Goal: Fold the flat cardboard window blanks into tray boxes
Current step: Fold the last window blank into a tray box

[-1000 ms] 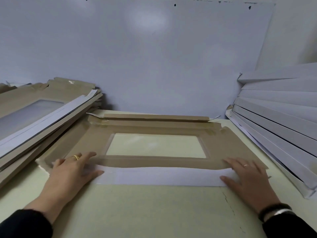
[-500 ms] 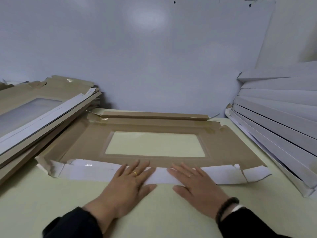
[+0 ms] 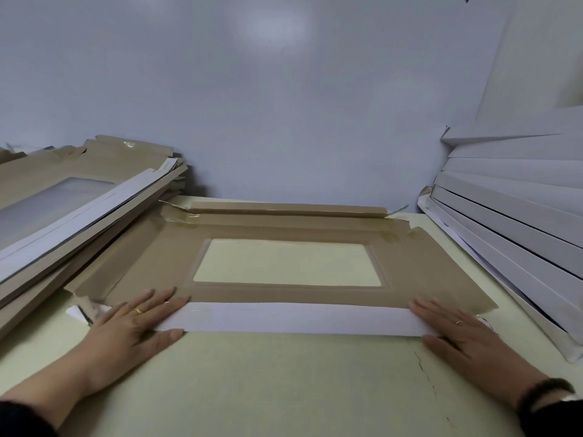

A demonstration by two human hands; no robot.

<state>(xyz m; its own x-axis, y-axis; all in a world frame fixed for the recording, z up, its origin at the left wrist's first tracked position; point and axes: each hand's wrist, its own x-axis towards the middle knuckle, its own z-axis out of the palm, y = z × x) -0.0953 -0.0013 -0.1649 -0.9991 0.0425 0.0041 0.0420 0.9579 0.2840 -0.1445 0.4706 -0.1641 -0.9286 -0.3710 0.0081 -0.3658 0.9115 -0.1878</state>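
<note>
Pressing flat, the left hand and right hand pin the blank's white flap, fingers straight and spread. The card looks light, stiff and springy. Best handled along its creased edges.

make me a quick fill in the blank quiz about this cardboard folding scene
1. The near flap folded over the cardboard blank shows its ____ side.
2. The left hand and right hand press the flap's two ____.
3. The window in the blank has a ____ shape.
4. The stack of white folded boxes stands on the person's ____ side.

Missing words: white; ends; rectangular; right
</note>
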